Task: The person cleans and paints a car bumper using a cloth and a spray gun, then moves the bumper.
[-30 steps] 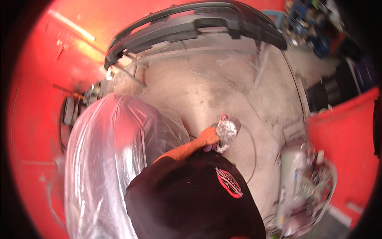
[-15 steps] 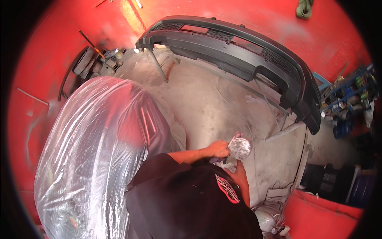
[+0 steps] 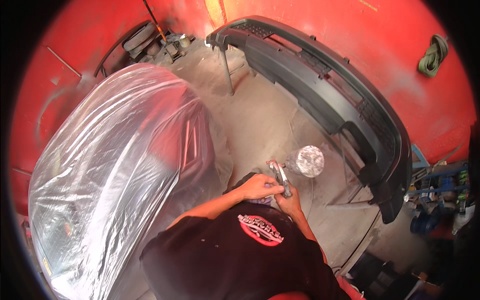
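Note:
A paint spray gun [image 3: 280, 176] with a spotted, pale round cup [image 3: 309, 161] is in front of my body. My right hand [image 3: 290, 201] is closed around its handle. From the left, my left hand [image 3: 261, 187] reaches across, its fingers pinched together against the gun's rear; the exact part between them is hidden. Something pale purple shows just under my left hand, too small to make out. Beyond the cup, apart from the gun, a large black car bumper [image 3: 320, 75] rests on a stand [image 3: 227, 75].
At my left stands a car [image 3: 191, 142] draped in clear plastic sheeting [image 3: 100, 175]. A cluttered rack [image 3: 440, 185] is at the right. A green coiled strap [image 3: 433, 56] hangs on the red wall [image 3: 400, 30]. Wheels [image 3: 141, 39] lie in the far left corner.
My view has turned, so the bumper appears steeper and nearer. The spray gun has tilted, its cup now pointing away to the right. My left hand has shifted back along the gun.

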{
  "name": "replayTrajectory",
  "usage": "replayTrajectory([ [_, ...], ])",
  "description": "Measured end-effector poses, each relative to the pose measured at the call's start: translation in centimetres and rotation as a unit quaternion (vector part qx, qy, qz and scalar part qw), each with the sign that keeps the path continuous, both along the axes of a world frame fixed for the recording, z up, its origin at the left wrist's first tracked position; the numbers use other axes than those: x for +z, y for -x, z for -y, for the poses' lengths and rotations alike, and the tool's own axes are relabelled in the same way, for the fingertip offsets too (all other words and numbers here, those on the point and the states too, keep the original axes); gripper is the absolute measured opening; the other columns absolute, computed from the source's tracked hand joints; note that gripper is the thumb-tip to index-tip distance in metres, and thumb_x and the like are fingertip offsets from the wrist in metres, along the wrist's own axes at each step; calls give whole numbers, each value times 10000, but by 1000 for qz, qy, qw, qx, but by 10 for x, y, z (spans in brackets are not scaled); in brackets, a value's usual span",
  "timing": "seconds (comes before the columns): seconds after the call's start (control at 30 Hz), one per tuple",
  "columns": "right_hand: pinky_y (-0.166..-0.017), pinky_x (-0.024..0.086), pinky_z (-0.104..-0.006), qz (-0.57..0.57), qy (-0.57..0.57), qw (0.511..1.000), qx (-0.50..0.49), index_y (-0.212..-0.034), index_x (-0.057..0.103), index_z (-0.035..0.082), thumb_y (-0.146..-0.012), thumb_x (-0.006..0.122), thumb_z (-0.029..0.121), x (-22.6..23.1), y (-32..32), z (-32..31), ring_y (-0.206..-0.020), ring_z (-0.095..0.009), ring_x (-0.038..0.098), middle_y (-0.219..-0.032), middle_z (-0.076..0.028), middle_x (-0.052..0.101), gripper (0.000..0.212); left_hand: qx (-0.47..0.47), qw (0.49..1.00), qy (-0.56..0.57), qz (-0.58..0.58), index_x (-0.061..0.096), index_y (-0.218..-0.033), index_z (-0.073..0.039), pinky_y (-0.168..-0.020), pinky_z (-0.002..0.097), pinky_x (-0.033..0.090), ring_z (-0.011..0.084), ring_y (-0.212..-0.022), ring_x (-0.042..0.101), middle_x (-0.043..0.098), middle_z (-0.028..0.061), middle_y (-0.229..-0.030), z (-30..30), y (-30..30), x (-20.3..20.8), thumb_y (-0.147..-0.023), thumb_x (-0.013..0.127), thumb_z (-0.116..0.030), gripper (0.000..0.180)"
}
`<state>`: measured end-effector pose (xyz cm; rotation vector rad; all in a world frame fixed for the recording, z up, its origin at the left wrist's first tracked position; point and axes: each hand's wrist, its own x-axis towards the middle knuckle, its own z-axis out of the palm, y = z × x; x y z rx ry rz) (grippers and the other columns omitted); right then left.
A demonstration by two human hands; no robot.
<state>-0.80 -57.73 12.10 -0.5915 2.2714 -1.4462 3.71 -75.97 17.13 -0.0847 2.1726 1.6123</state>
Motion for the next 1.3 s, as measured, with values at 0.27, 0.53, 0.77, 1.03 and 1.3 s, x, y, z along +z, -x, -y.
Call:
replayTrajectory([
  [0.27,-400,400,-239,44,238,967,-79,-1230,574,21,-1026,508,310,132,157,74,-461,-73,504,-915,-72,666,360,373,855,-340,120,613,-939,-27,-514,288,490,148,-554,577,664,81,-780,132,86,-132,-952,638,-310,285],
  [0.53,-346,376,-247,9,178,940,-290,-1195,567,0,-1011,457,522,225,325,141,-406,-84,443,-984,-103,672,564,176,926,-290,165,340,-1344,-7,-921,348,488,245,-1042,643,671,167,-1088,258,160,-156,-876,602,-135,552],
  [0.77,-342,353,-233,103,171,940,-275,-1220,542,-2,-1009,439,537,230,359,161,-376,-95,418,-959,-116,669,587,206,947,51,242,472,-1298,18,-949,420,467,370,-1106,620,630,272,-1122,360,195,-210,-874,566,-285,530],
  [1.03,-375,347,-217,132,187,949,-216,-1247,514,-27,-981,424,602,190,392,208,-418,-84,459,-998,-109,670,689,530,818,99,-200,505,-1025,-15,-781,364,505,192,-860,561,582,67,-973,506,331,-138,-872,673,-117,249],
  [1.3,-406,347,-238,106,124,926,-341,-1198,586,-19,-1008,441,536,183,430,330,-435,-70,440,-938,-70,667,604,424,780,250,-387,618,-1106,3,-796,302,516,160,-853,605,669,76,-973,680,558,77,-885,746,-250,360],
])
